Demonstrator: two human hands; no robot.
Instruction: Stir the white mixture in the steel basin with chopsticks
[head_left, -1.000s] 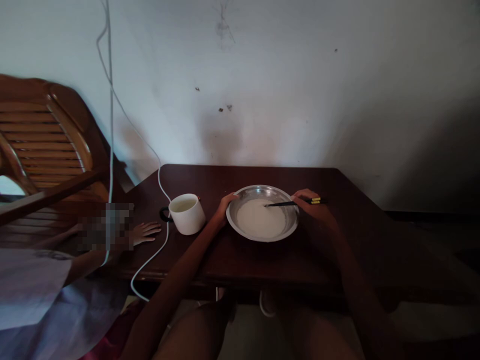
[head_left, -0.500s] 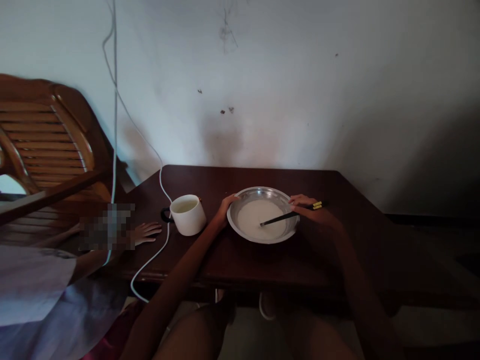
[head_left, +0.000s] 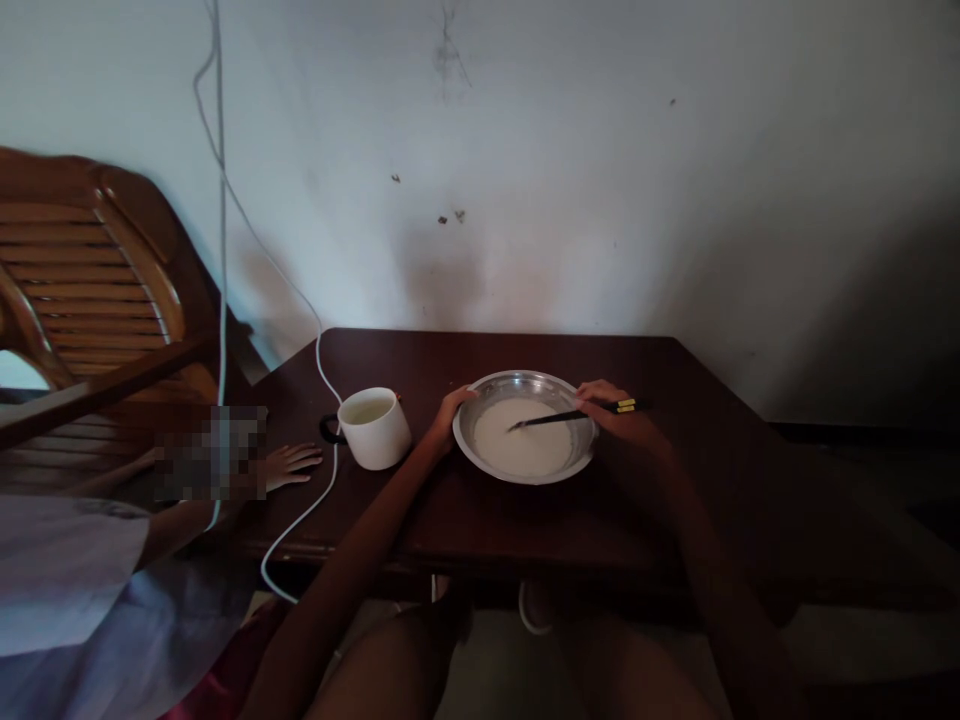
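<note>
A shiny metal basin (head_left: pixel 525 477) stands on the dark table, with a whitish liquid or batter (head_left: pixel 517 440) in it. My left hand (head_left: pixel 452 412) grips the basin's left rim. At the right rim, my right hand (head_left: pixel 611 410) is closed around black chopsticks (head_left: pixel 551 417) with yellow bands at their upper ends. Their tips dip into the whitish mix left of the basin's middle. Part of the right hand's grip is in shadow.
A white mug (head_left: pixel 375 430) with a black handle stands left of the basin, holding pale liquid. A white cable (head_left: pixel 319 510) crosses the table behind it. Another person's hand (head_left: pixel 292 464) lies flat near the table's left edge. A wooden chair (head_left: pixel 90 270) is beyond.
The chopsticks' tips have swung left and slightly farther from me through the mix. My right hand has shifted slightly with them. My left hand still grips the rim.
</note>
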